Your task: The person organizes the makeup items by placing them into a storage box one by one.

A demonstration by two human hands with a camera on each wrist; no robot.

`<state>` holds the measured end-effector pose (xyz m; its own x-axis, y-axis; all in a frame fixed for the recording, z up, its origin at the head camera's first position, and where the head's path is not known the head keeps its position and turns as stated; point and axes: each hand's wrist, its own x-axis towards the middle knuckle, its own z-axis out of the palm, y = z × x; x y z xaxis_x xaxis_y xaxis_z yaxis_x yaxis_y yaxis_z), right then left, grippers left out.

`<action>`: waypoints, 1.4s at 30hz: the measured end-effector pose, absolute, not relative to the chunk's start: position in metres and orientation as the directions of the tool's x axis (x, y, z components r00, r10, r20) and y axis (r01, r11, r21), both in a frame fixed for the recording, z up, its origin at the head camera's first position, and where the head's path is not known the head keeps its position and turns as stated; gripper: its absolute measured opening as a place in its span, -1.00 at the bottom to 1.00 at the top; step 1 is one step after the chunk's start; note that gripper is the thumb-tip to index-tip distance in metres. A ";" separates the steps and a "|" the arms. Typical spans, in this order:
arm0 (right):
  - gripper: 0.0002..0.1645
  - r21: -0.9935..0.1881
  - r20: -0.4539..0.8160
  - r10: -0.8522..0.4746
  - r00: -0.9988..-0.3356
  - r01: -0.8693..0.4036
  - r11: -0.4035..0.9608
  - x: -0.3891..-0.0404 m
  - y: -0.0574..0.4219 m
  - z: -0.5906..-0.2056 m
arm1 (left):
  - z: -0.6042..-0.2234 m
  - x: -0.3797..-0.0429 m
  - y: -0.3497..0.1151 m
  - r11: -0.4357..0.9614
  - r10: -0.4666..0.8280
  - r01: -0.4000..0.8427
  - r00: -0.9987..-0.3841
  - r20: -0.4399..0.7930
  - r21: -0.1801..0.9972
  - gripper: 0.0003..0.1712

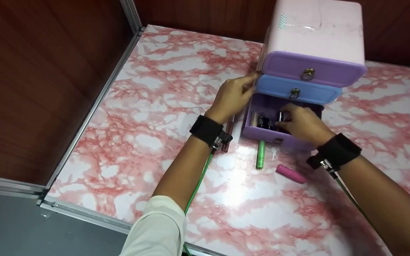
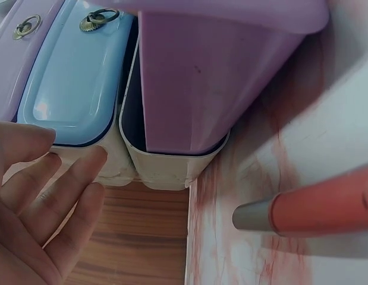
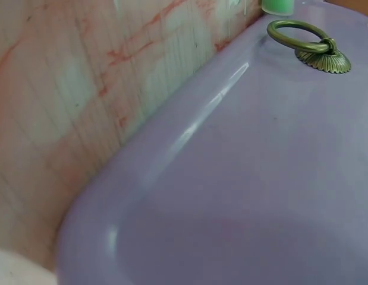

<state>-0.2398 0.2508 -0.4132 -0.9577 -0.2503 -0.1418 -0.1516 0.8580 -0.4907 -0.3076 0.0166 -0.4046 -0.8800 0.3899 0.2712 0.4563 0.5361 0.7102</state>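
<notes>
My right hand (image 1: 303,122) reaches into the pulled-out purple bottom drawer (image 1: 262,134) and pinches a small black tube (image 1: 280,116) with a shiny side. Beside it in the drawer stand several small dark bottles (image 1: 269,122) and a beige tube (image 1: 254,119). My left hand (image 1: 230,97) lies at the left side of the chest, fingertips by the blue drawer (image 1: 272,84). In the left wrist view that hand (image 2: 47,208) has its fingers loosely extended at the blue drawer's edge. The right wrist view shows only the drawer's purple front (image 3: 249,160), not the hand.
The pink chest (image 1: 319,39) stands against a dark wood panel. In front of the drawer lie a green tube (image 1: 260,155) and a pink tube (image 1: 291,174). A reddish tube (image 1: 229,137) lies left of the drawer. Metal edging (image 1: 94,103) borders the marbled table.
</notes>
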 end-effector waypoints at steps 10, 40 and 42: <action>-0.41 -0.499 -0.205 -0.281 -0.938 -0.147 0.854 -0.244 0.255 -0.415 | -0.404 -0.307 0.021 0.526 0.386 0.447 -0.883 0.265 0.723 -0.51; -0.57 -0.492 -0.149 -0.338 -0.929 -0.227 0.840 -0.247 0.253 -0.420 | -0.406 -0.308 0.017 0.536 0.388 0.458 -0.880 0.275 0.709 -0.52; -0.56 -0.492 -0.156 -0.337 -0.928 -0.223 0.842 -0.247 0.253 -0.420 | -0.407 -0.309 0.017 0.534 0.388 0.457 -0.880 0.274 0.711 -0.52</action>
<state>-0.2466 0.2531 -0.4196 -0.9284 -0.3371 -0.1563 -0.2229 0.8418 -0.4916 -0.3087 0.0168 -0.4068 -0.8799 0.3883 0.2738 0.4571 0.5344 0.7110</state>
